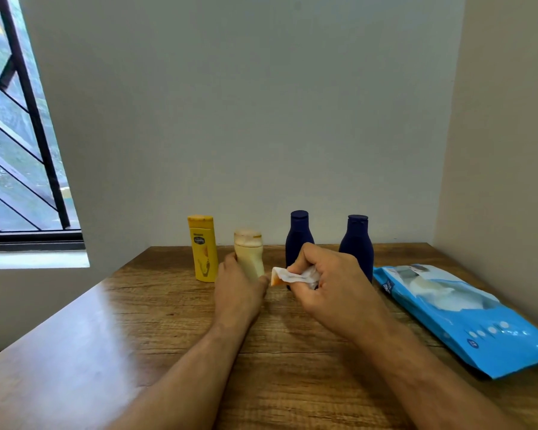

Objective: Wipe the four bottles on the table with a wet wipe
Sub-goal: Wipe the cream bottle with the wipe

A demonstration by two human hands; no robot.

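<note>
Four bottles stand in a row near the far edge of the wooden table [137, 321]. The leftmost is a yellow bottle [203, 248]. Beside it stands a cream bottle [249, 252], which my left hand [238, 290] grips round its lower part. Two dark blue bottles follow, one [298, 235] partly behind my right hand and one [357, 246] further right. My right hand [333, 283] holds a crumpled white wet wipe [292, 276] just to the right of the cream bottle, apart from it.
A blue pack of wet wipes [466, 318] lies flat on the table's right side, close to the right wall. A wall rises right behind the bottles. A barred window [19, 144] is at the left.
</note>
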